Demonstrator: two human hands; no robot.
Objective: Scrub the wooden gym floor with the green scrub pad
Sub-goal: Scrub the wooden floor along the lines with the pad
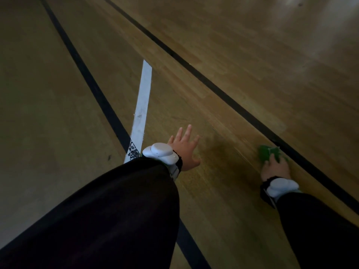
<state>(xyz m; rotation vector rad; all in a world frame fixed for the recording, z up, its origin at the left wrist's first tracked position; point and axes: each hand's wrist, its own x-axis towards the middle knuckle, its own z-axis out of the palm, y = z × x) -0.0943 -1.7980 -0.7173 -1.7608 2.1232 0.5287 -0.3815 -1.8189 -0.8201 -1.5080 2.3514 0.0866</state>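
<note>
Green, crumpled scrub pad [271, 153] lies on the wooden gym floor [223, 105] under the right hand [275, 168], whose fingers press on it, beside a black floor line [303, 158]. Well apart, the left hand [185, 150] rests flat, fingers spread, near a white tape strip [141, 111].
</note>
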